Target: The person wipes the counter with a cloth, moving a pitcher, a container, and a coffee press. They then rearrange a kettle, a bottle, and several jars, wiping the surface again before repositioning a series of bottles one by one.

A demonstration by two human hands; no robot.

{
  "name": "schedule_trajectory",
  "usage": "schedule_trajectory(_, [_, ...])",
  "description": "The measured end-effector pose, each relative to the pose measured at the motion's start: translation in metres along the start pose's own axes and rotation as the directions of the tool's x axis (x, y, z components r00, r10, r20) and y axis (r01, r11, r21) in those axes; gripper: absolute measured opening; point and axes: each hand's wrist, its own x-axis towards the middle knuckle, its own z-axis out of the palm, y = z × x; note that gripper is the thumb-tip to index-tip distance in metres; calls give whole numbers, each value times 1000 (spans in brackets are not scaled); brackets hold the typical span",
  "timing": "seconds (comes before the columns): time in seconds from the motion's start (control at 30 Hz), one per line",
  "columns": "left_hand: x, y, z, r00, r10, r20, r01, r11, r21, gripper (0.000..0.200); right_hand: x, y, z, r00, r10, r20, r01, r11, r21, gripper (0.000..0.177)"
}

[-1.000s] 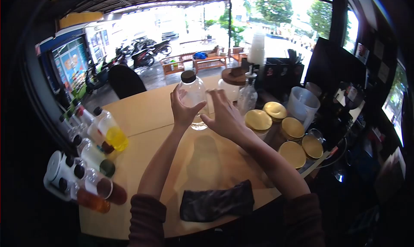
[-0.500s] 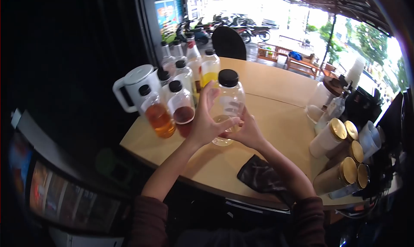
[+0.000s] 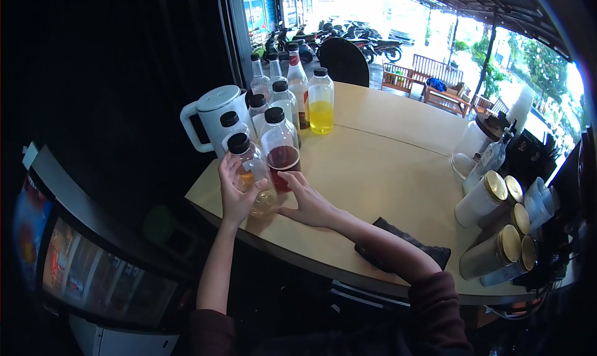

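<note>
Left hand (image 3: 236, 194) was clamped round body of black-capped bottle (image 3: 255, 169), likely to keep it upright. Bottle stood near bench (image 3: 385, 163) edge, just in front of white jug (image 3: 214, 116). Right hand (image 3: 309, 205) lay open and empty, fingers spread beside bottle base, seemingly steadying it.

No text can be read

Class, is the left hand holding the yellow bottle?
No, the left hand grips a clear bottle at the edge of the table; the yellow bottle stands untouched farther back.
</note>
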Motion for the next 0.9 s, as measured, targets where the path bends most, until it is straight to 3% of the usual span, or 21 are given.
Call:
schedule_trajectory(0.03, [0,-1,1,1000,-2,7,2,1000,-6,93,-4,2,-2,999,-47,-4,47,998,-30,74])
schedule_trajectory(0.13, [1,-3,5,999,35,-9,-34,997,63,91,-21,6,-16,1000,1,12,-1,1000,-6,70])
schedule_trajectory(0.17, [1,-2,8,999,37,-4,-37,998,-42,94,-30,7,-24,1000,20,-3,-20,1000,-8,70])
schedule_trajectory(0.23, [-10,0,7,987,106,-122,-50,920,389,97,-50,8,-46,999,41,-6,-41,999,-9,68])
schedule_trajectory(0.3, [-22,11,17,926,270,-262,-85,829,553,101,-77,6,-73,991,120,-56,-120,993,-3,64])
schedule_trajectory(0.33, [-28,24,27,906,292,-306,-67,814,577,97,-92,3,-88,981,170,-96,-172,985,-18,61])
schedule_trajectory(0.37, [-34,26,37,876,376,-303,-157,815,558,84,-107,2,-102,967,217,-133,-223,974,-33,58])
schedule_trajectory(0.43, [-51,25,65,925,343,-165,-263,889,375,60,-138,-2,-130,927,294,-231,-320,944,-84,49])
schedule_trajectory(0.47, [-52,41,86,927,372,-41,-342,887,310,37,-152,-9,-142,901,342,-267,-373,924,-77,43])
schedule_trajectory(0.5, [-54,43,104,960,251,124,-265,957,116,25,-165,-16,-153,873,384,-302,-422,904,-69,38])
schedule_trajectory(0.53, [-54,49,122,910,273,311,-316,944,97,23,-178,-22,-160,864,392,-316,-435,897,-76,38])
schedule_trajectory(0.6, [-59,50,157,759,95,644,-141,990,21,27,-202,-33,-172,816,508,-276,-545,835,-74,30])
schedule_trajectory(0.63, [-64,47,173,752,109,650,-144,990,1,27,-214,-36,-174,807,513,-292,-555,828,-81,30])
schedule_trajectory(0.7, [-75,36,200,567,46,822,-229,968,104,30,-243,-38,-169,806,515,-293,-587,761,-277,29])
schedule_trajectory(0.73, [-79,30,207,517,1,856,-293,940,176,35,-265,-25,-162,845,422,-328,-532,721,-445,32])
schedule_trajectory(0.77, [-82,27,212,513,11,859,-296,941,165,35,-278,-28,-157,842,423,-336,-538,714,-449,32])
schedule_trajectory(0.83, [-83,25,216,402,-62,914,-440,862,252,35,-297,-33,-149,777,512,-367,-614,487,-620,33])
schedule_trajectory(0.9, [-74,27,218,382,-3,924,-417,892,175,35,-304,-32,-149,771,540,-339,-616,493,-614,29])
